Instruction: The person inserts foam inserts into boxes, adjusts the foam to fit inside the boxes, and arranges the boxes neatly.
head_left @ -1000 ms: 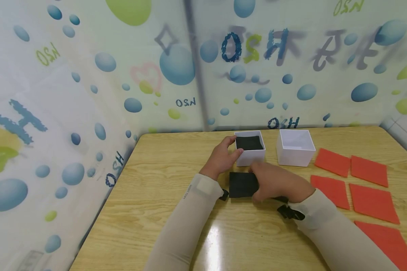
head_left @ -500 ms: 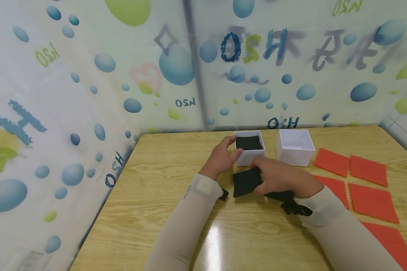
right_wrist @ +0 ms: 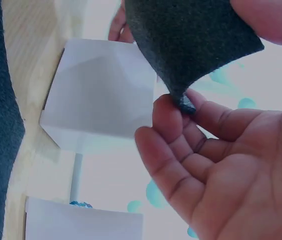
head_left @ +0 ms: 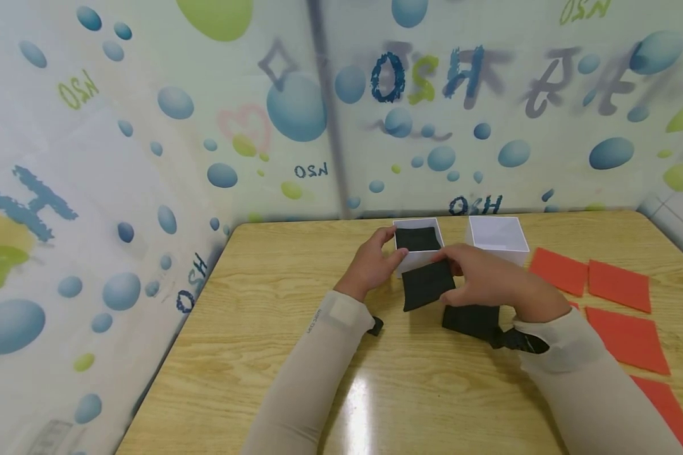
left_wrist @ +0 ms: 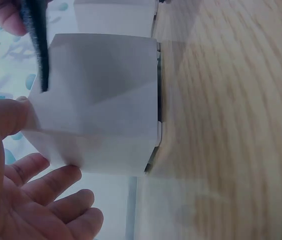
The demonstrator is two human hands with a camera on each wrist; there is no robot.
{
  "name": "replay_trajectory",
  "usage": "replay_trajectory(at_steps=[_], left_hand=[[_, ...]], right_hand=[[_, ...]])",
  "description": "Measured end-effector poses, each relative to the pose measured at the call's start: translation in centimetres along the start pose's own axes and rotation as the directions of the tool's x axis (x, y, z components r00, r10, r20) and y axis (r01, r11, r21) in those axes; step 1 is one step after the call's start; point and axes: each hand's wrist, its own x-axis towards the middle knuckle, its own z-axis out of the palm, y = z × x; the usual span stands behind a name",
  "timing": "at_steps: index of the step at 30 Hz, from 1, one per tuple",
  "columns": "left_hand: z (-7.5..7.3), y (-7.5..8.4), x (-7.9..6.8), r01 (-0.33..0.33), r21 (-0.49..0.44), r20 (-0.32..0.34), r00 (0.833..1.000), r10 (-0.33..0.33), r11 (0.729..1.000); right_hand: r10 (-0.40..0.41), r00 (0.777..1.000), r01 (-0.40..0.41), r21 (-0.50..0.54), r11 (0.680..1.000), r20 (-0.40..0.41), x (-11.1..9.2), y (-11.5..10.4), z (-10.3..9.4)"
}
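My left hand (head_left: 372,262) holds a white box (head_left: 414,258) at its left side, thumb near the front corner. A dark felt piece (head_left: 418,239) lies inside this box near the rim. My right hand (head_left: 486,278) pinches another dark felt square (head_left: 429,285) by its right edge, raised and tilted in front of the box. In the right wrist view, the held felt square (right_wrist: 195,40) bends between thumb and fingers. On the table under the right hand lies one more dark felt piece (head_left: 471,320), partly covered by the wrist strap.
A second white box (head_left: 496,237) stands to the right, its inside bare where visible. Several red felt pieces (head_left: 617,287) are spread over the right side of the wooden table (head_left: 250,303). A printed curtain (head_left: 398,151) hangs behind the table's far edge.
My right hand has lifted a dark felt square off the table and brought it up toward the left box, uncovering another piece. The left hand keeps its place on the box.
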Motion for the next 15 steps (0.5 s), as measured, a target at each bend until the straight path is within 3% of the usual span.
replay_trajectory(at_steps=[11,15], left_hand=[[-0.1,-0.3,0.0,-0.039,-0.004,0.004,0.999,0.04,0.999],[-0.1,-0.3,0.1,-0.037,-0.005,0.01,0.999,0.037,0.999]], right_hand=[[-0.034,0.99,0.04,0.041,0.998,-0.136,-0.7,0.7,-1.4],[-0.06,0.98,0.084,0.124,0.989,-0.19,-0.7,1.0,-1.6]])
